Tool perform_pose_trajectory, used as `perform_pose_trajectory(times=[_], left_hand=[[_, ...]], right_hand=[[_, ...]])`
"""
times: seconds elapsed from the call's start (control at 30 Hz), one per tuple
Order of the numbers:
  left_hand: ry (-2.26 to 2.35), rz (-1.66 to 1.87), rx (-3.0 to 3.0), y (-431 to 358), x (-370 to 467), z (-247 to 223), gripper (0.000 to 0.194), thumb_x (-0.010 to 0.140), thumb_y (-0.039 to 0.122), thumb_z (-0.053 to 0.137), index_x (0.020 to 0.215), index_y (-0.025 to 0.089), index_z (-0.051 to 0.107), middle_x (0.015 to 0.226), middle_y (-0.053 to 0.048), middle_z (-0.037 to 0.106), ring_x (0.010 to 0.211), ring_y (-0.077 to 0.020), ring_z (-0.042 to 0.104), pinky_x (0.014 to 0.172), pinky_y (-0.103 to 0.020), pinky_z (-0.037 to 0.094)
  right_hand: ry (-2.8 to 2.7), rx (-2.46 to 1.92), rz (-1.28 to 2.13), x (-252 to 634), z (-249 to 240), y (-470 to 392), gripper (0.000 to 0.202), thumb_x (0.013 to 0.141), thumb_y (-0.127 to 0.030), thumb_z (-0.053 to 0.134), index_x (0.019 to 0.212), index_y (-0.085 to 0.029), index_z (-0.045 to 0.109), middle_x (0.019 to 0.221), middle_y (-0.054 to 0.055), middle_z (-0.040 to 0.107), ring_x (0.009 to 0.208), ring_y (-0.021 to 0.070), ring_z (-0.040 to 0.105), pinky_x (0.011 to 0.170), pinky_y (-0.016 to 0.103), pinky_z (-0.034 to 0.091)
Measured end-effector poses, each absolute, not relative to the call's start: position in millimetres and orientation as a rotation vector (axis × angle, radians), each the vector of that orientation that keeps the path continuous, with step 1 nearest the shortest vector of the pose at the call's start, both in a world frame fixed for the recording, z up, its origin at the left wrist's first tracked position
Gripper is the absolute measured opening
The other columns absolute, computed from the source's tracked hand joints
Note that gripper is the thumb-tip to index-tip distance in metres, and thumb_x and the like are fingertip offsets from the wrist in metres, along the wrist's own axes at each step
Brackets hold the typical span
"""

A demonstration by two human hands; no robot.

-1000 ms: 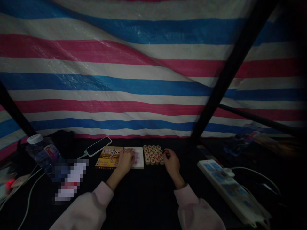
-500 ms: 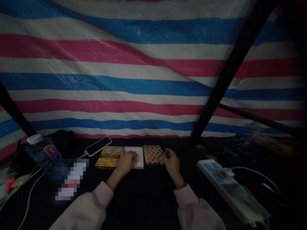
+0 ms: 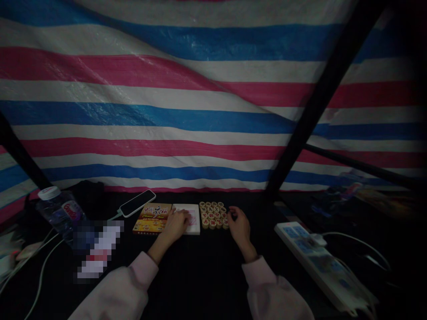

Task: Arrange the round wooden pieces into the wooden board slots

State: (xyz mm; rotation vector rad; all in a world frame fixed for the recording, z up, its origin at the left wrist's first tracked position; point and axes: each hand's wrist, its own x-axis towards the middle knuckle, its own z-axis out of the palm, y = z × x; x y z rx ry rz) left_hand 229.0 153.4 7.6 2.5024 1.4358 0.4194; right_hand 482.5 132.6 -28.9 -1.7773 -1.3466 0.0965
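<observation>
Round Chinese chess pieces (image 3: 212, 215) with red and dark characters stand packed in a square block on the black tabletop. My right hand (image 3: 239, 224) rests at the block's right side, fingers curved with a gap between thumb and forefinger, and nothing shows in it. Left of the pieces lies a shallow white box (image 3: 195, 222) with pink print inside. Across its left part lies my left hand (image 3: 176, 223), palm down, with the fingers over the white box. The yellow and red chess box lid (image 3: 150, 220) sits against the white box, partly covered by that hand.
Behind the boxes lies a phone (image 3: 137, 203) on a charging cable. At the left stand a clear plastic bottle (image 3: 62, 215) and white cables (image 3: 42, 271). A white power strip (image 3: 320, 262) runs along the right. Striped plastic sheeting (image 3: 167, 120) and a black post (image 3: 310, 115) close off the back.
</observation>
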Motion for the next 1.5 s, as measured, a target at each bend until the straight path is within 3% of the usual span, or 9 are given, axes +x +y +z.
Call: perform_pose_trajectory(times=[0.23, 0.4, 0.57, 0.8, 1.5], left_hand=[[1.489, 0.430, 2.587, 153, 229, 8, 0.025, 0.086, 0.023, 0.040, 0.093, 0.020, 0.064, 0.105, -0.007, 0.068, 0.102, -0.0212, 0.058, 0.106, -0.050, 0.020], [1.360, 0.398, 2.692, 148, 231, 13, 0.032, 0.088, 0.038, 0.039, 0.109, 0.026, 0.060, 0.120, -0.006, 0.062, 0.108, -0.0260, 0.054, 0.099, -0.055, 0.025], [1.329, 0.335, 2.697, 144, 230, 16, 0.040, 0.089, 0.049, 0.034, 0.098, 0.025, 0.065, 0.124, -0.007, 0.059, 0.110, -0.0271, 0.054, 0.096, -0.054, 0.027], [1.302, 0.342, 2.649, 144, 229, 21, 0.037, 0.089, 0.047, 0.037, 0.092, 0.024, 0.066, 0.120, -0.006, 0.062, 0.109, -0.0259, 0.055, 0.099, -0.052, 0.025], [1.301, 0.403, 2.622, 147, 229, 19, 0.039, 0.084, 0.046, 0.048, 0.116, 0.025, 0.059, 0.128, -0.007, 0.056, 0.115, -0.0263, 0.050, 0.101, -0.050, 0.027]], right_hand=[[-1.327, -1.774, 0.109, 482, -29, 132, 0.031, 0.077, -0.032, 0.045, 0.100, -0.016, 0.061, 0.093, 0.008, 0.064, 0.082, 0.0187, 0.059, 0.073, 0.031, 0.045], [-1.322, -1.785, 0.115, 481, -26, 131, 0.031, 0.077, -0.031, 0.045, 0.100, -0.016, 0.061, 0.092, 0.008, 0.064, 0.082, 0.0192, 0.059, 0.073, 0.031, 0.045], [-1.315, -1.769, 0.122, 481, -25, 131, 0.032, 0.077, -0.031, 0.045, 0.100, -0.016, 0.061, 0.092, 0.008, 0.064, 0.082, 0.0193, 0.058, 0.073, 0.031, 0.045], [-1.325, -1.776, 0.122, 481, -25, 131, 0.031, 0.077, -0.031, 0.045, 0.099, -0.017, 0.061, 0.092, 0.007, 0.064, 0.082, 0.0190, 0.058, 0.074, 0.031, 0.045], [-1.317, -1.774, 0.120, 480, -24, 130, 0.031, 0.076, -0.031, 0.045, 0.099, -0.017, 0.061, 0.093, 0.007, 0.064, 0.082, 0.0190, 0.058, 0.074, 0.031, 0.045]])
